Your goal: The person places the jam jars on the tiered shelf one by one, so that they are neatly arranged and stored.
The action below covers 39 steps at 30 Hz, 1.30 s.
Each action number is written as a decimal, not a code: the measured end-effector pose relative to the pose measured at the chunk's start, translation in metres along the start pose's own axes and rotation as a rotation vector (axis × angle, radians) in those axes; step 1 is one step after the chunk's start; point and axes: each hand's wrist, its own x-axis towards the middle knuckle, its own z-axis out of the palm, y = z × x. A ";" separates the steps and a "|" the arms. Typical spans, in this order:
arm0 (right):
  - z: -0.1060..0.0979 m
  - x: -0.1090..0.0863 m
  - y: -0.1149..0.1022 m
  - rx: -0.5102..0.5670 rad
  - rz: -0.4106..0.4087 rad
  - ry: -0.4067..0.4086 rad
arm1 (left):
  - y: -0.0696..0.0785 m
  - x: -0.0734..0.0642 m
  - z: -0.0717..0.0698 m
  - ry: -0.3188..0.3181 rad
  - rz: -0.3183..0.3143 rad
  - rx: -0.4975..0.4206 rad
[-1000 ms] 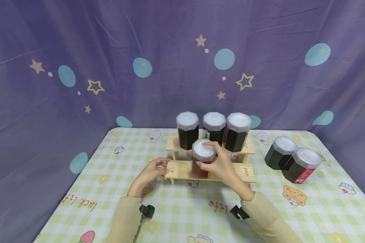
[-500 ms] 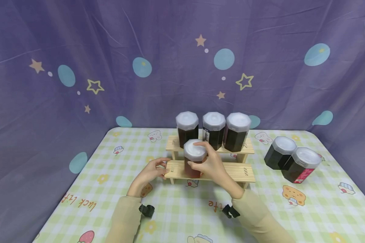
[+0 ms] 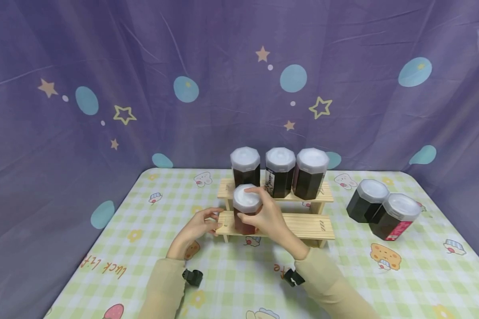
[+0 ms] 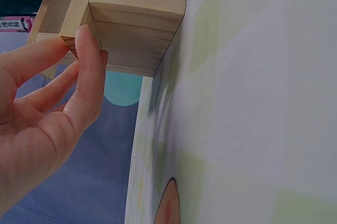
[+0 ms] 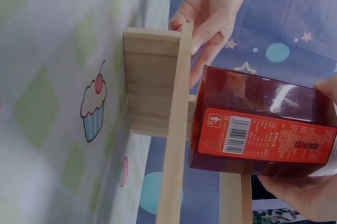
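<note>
Three jars (image 3: 280, 175) behind | right fingers (image 3: 265, 199) curled round front jar (image 5: 253, 121) | left fingers (image 4: 88, 74) pinch shelf (image 3: 307, 226)

That rack (image 3: 309, 226) is bare wood, smooth and mostly matt, its grain plain to see. The held jar (image 5: 253, 95) is glossy, glass or clear plastic (I honestly can't tell which), with a bright streak along one face. Its lid (image 3: 244, 202) looks like cloudy plastic; its label (image 5: 266, 137) is smooth and printed. The curtain (image 3: 231, 40) is creased cloth, the sleeves (image 3: 164, 281) matt fabric.
</note>
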 end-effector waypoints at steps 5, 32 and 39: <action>0.003 0.001 0.001 0.003 0.003 0.001 | 0.001 0.000 0.000 0.002 -0.001 -0.002; 0.015 -0.004 0.001 -0.107 0.007 0.047 | 0.002 0.000 0.000 -0.020 0.015 -0.016; 0.017 -0.005 -0.001 -0.150 0.037 0.028 | 0.001 0.000 0.000 -0.013 0.002 -0.018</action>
